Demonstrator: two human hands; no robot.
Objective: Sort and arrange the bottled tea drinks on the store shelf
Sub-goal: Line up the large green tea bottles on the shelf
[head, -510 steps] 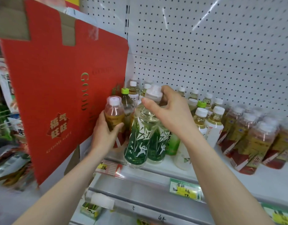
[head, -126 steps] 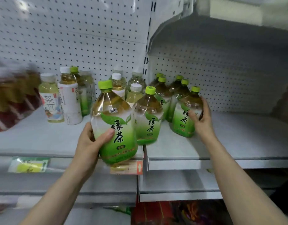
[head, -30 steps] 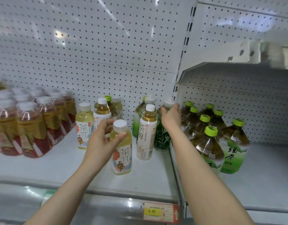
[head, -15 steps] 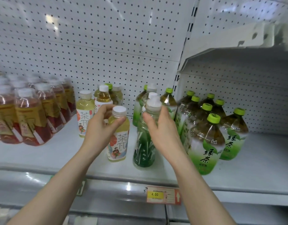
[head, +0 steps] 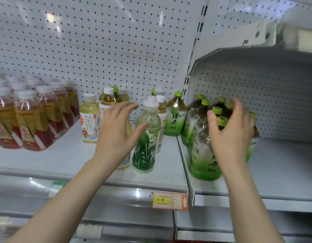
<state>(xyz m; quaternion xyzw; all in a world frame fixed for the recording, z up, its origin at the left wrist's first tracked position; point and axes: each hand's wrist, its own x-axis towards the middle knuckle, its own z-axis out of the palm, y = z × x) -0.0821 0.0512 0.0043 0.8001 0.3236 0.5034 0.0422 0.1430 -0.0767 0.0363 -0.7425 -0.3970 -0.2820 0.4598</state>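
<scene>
Both hands have come off their bottles since half a second ago. Left hand [head: 114,132] then gripped the pale yellow tea bottle [head: 124,162]; it is now released, fingers spread, hovering in front of that bottle and hiding most of it. Right hand [head: 229,135] then grasped the dark green patterned bottle [head: 144,146]; it is now released, palm open, moved to 3 o'clock in front of the cluster of large green tea bottles [head: 202,155].

Dark green patterned bottle stands upright near the front edge of the left shelf [head: 46,160], free of both hands, with the left thumb just beside its shoulder. At its 12 o'clock stands a white-capped bottle [head: 160,109], upright. At 1 o'clock, one green tea bottle with a lime cap [head: 175,118] stands alone beside the shelf divider.

At 9 o'clock of the left hand a second pale yellow bottle [head: 89,120] stands upright; behind it, more small bottles, partly hidden. Red-labelled bottles [head: 30,123] fill the far 9 o'clock end, blurred.

Large green tea bottles stand upright on the right shelf [head: 283,165], grouped against the divider. Price tag [head: 169,200] reading 4.00 sits on the left shelf's front rail.
</scene>
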